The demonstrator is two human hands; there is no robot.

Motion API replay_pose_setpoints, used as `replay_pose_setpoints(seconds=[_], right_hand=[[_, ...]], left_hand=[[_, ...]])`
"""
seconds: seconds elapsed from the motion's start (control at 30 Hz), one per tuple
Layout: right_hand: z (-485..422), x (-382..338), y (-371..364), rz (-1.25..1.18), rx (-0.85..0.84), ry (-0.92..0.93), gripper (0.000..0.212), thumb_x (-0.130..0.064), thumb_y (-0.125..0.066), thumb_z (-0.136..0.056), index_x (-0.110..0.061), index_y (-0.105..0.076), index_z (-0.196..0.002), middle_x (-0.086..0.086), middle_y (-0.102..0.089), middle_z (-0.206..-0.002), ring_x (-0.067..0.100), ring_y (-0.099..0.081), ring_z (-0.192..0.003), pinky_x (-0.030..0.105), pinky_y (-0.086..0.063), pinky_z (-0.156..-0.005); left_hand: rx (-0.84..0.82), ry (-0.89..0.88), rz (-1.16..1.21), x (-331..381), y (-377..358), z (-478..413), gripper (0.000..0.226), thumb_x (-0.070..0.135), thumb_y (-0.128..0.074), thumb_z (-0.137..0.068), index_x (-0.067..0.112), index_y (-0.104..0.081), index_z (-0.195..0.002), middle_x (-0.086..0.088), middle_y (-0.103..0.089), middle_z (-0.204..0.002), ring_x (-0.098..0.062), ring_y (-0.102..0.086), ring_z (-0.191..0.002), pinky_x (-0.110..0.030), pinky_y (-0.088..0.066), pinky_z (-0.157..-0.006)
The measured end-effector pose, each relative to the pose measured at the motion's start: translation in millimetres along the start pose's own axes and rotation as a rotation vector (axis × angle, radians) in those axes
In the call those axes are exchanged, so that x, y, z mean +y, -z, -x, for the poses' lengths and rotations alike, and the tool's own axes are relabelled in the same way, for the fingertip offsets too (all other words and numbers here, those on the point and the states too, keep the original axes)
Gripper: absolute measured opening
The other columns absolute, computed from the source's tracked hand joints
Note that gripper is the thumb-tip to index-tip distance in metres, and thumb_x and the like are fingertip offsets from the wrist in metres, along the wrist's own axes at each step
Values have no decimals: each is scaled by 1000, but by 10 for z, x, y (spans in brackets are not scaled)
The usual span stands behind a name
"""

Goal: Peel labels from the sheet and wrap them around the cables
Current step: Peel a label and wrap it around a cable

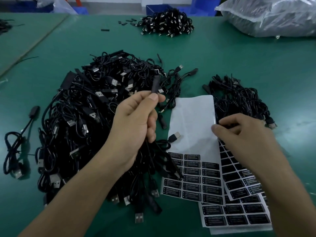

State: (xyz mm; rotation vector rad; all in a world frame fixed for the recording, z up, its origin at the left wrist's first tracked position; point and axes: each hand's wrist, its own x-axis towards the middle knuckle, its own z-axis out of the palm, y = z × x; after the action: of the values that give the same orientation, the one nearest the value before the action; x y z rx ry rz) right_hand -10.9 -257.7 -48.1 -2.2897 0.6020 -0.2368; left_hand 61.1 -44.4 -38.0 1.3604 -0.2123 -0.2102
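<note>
Labels, probably thin, limp and sticky, sit on the near half of the sheet, best lifted by a corner; right hand pinches its edge, left hand clamps 1 cable.

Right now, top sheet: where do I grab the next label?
Take the right-column top label by its upper right corner, coming from the bare backing above. That edge is exposed; other labels adjoin it left and below. The right hand is nearest.
</note>
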Motion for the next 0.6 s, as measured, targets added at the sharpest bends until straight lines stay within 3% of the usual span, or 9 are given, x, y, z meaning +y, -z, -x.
replay_pose_setpoints(seconds=[0.1, 0.23, 0.33, 0.4, 0.5, 0.6], right_hand=[[-3, -9, 10, -45, -150, -46, 29, -47, -71, -84, -42, -55, -109, -8, -72, -77, 9, -69, -77, 29, -48, -66], [9, -44, 36, -285, -355, -28, 48, -25, -76, -80, -42, -53, -119, 0, -77, -80, 12, -75, -75, 39, -51, -78], [3, -63, 59, -418, -442, -12, 58, -16, -76, -78, -41, -54, -125, 8, -75, -75, 13, -72, -67, 29, -48, -71], [7, -71, 59, -478, -480, -12, 64, -14, -77, -76, -44, -54, -128, 12, -70, -70, 11, -62, -57, 21, -47, -56], [22, -91, 41, -501, -496, -5, 71, -14, -75, -77, -50, -48, -133, 13, -71, -73, 10, -56, -54, 18, -45, -50], [31, -111, 7, -485, -525, 20, 76, -8, -72, -86, -53, -41, -139, 18, -74, -87, 16, -59, -61, 23, -49, -53]], left_hand=[[-36, -104, -203, -78, -33, 17, 23, 15, -48, -106, 21, -68, -96, 10, -46, -53, -5, -36, -41, -18, -33, -39], [-162, -217, -592, -204, -48, 69, 20, 21, -45, -106, 30, -63, -105, 12, -41, -53, -4, -31, -45, -17, -29, -42], [-214, -182, -716, -217, -59, 108, 20, 28, -41, -106, 28, -56, -92, 17, -46, -47, -4, -37, -39, -14, -29, -40], [-231, -166, -711, -193, -72, 121, 25, 28, -39, -106, 24, -48, -83, 21, -46, -44, -5, -38, -37, -13, -27, -41], [-290, -163, -735, -168, -81, 137, 28, 41, -40, -101, 23, -40, -79, 14, -43, -48, -9, -33, -42, -27, -30, -47], [-356, -159, -857, -137, -90, 160, 32, 52, -54, -88, 28, -36, -76, 10, -56, -63, -10, -47, -51, -37, -44, -54]])
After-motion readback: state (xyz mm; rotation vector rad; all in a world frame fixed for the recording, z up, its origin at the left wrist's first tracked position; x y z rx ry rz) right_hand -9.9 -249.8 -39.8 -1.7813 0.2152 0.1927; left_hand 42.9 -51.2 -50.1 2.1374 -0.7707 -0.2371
